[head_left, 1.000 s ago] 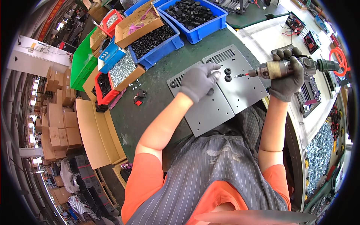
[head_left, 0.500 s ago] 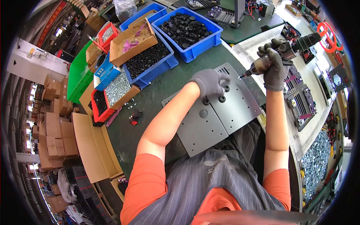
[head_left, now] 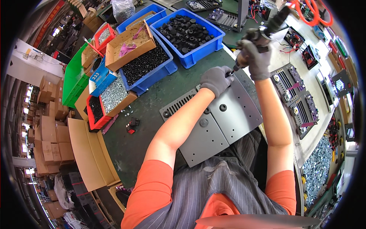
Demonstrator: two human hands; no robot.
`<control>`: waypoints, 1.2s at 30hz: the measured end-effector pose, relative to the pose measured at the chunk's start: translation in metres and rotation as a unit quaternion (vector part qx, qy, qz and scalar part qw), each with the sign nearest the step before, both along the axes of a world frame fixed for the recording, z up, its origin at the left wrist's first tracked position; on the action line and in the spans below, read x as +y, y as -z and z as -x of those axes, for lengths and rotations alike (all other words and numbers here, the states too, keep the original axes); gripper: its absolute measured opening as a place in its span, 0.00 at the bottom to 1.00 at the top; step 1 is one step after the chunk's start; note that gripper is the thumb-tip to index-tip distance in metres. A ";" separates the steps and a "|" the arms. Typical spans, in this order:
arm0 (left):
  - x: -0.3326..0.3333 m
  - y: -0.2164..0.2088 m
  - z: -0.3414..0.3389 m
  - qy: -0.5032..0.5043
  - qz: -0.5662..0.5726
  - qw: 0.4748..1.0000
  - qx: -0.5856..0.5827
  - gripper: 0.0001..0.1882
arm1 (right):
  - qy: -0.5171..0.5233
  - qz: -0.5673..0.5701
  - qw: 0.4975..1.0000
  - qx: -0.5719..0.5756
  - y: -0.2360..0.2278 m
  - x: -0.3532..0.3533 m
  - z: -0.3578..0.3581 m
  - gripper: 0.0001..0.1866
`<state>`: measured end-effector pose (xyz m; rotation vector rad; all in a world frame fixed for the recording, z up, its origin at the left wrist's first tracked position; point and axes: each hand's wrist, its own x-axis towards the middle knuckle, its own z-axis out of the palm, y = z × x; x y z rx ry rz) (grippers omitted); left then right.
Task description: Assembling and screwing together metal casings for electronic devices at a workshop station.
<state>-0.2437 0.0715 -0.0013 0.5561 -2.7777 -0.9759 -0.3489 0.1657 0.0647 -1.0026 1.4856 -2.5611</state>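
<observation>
My gloved right hand (head_left: pixel 257 61) grips a power screwdriver (head_left: pixel 263 38) by its body, with the bit angled down and left. My gloved left hand (head_left: pixel 216 81) is above the far edge of a grey metal panel (head_left: pixel 244 110), fingers pinched beside the bit tip; what they hold is hidden. A second grey panel (head_left: pixel 202 141) lies edge to edge with the first. Black round rubber feet (head_left: pixel 223 107) sit on the panels, one near the slots at the left. A larger dark round spot (head_left: pixel 204 122) shows on the left panel.
Beyond the panels stand a blue bin of black rubber feet (head_left: pixel 218 42) and a blue bin of black screws (head_left: pixel 170 68). A carton of silver screws (head_left: pixel 114 93) and a red tray (head_left: pixel 100 122) stand left. A black-and-red switch (head_left: pixel 132 125) lies nearby. Circuit assemblies (head_left: pixel 303 110) lie right.
My right hand has brought the screwdriver left, its bit now meeting my left fingertips. My left hand has shifted slightly right, its fingers closer together.
</observation>
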 end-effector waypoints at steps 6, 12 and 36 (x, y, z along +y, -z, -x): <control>-0.002 -0.005 -0.001 0.013 0.007 0.999 -0.048 0.17 | 0.047 -0.159 0.983 0.074 0.008 -0.022 -0.001 0.16; -0.005 -0.002 -0.009 -0.009 -0.046 0.998 0.040 0.16 | -0.009 -0.156 0.987 0.045 0.014 -0.023 -0.001 0.16; 0.075 -0.005 -0.182 -0.046 -0.850 0.513 0.108 0.19 | -0.246 0.176 0.953 0.022 -0.026 0.099 -0.131 0.23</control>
